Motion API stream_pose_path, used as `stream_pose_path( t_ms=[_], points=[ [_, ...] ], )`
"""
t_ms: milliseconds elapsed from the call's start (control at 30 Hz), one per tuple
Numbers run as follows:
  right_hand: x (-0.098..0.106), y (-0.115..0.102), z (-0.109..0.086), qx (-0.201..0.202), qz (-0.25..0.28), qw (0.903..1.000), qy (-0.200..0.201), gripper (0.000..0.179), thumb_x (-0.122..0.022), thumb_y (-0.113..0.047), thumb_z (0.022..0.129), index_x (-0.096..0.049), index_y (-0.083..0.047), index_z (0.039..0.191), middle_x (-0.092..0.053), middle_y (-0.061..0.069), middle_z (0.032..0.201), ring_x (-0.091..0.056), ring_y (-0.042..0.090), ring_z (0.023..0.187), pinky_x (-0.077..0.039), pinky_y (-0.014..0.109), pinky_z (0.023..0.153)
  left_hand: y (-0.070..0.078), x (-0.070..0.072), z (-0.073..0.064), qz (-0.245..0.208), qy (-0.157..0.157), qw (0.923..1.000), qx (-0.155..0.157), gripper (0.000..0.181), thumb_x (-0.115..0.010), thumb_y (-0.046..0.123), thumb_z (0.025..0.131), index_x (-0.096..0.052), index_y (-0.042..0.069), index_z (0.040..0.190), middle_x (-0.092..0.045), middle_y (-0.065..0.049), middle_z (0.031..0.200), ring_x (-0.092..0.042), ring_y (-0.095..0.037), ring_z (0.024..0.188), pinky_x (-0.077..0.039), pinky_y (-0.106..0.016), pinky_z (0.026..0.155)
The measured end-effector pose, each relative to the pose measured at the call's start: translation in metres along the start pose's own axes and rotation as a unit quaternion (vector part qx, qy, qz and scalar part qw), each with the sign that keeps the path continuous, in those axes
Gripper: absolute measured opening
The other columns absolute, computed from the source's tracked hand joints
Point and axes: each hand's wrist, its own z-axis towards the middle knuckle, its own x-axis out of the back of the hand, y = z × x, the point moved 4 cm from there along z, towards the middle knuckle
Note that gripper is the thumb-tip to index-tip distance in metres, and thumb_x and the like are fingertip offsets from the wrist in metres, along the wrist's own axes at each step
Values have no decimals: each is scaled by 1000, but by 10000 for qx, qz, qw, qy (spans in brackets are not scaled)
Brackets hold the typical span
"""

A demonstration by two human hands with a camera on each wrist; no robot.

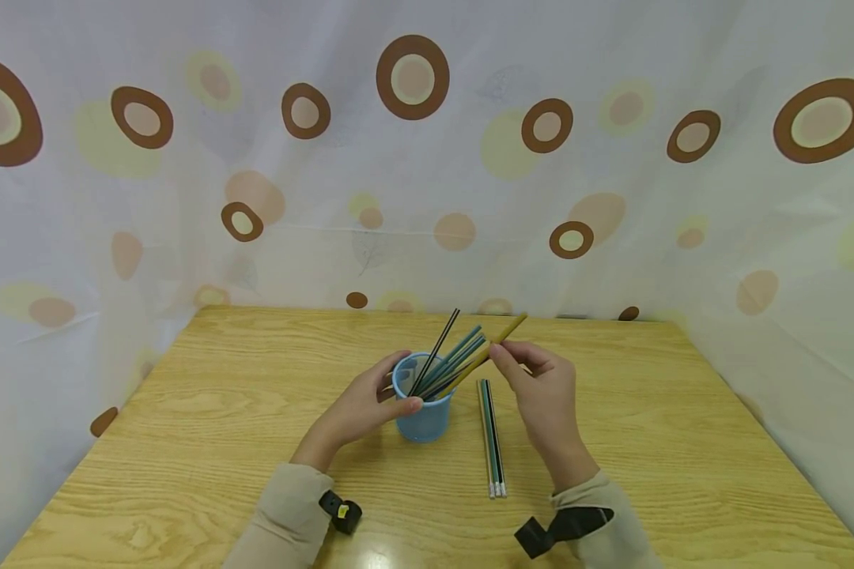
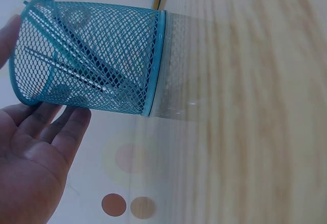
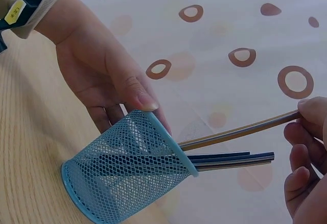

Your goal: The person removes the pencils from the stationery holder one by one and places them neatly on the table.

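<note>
A light-blue mesh pencil cup stands on the table. My left hand grips its rim, the thumb on the near side and the fingers round the far side. Several dark and blue-green pencils lean out of the cup toward the right. Between thumb and fingertips, my right hand pinches a yellow pencil near its upper part. That pencil slants down, its lower end inside the cup's mouth. In the right wrist view a greyish strip runs along it; whether this is a second pencil I cannot tell.
To the right of the cup, a small row of pencils lies side by side on the wooden table, eraser ends toward me. A white curtain with brown and yellow circles hangs behind the table and along its sides.
</note>
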Motion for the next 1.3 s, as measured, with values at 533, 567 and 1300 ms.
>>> stream_pose_path(
  t_ms=[533,567,1300],
  points=[
    [6,-13,-1,208,627,9965,520,21,-74,-11,90,-74,8,99,-74,6,93,-55,12,73,-42,19,56,4,0,-1,150,63,9999,54,82,-74,33,91,-27,19,157,-38,-7,153,-38,-28,140,-36,-42,112],
    [6,-15,-1,219,662,9961,539,22,-74,-10,91,-73,10,100,-74,5,93,-55,12,73,-42,19,55,4,0,-1,150,64,9999,43,82,-74,32,91,-27,19,157,-39,-7,153,-38,-28,140,-35,-42,112],
    [13,-10,2,103,440,9971,618,25,-71,-7,92,-70,13,107,-74,1,90,-65,14,91,-53,19,70,3,0,-2,114,59,9999,63,82,-74,33,91,-27,18,157,-38,-7,153,-37,-29,140,-35,-44,113]
  ],
)
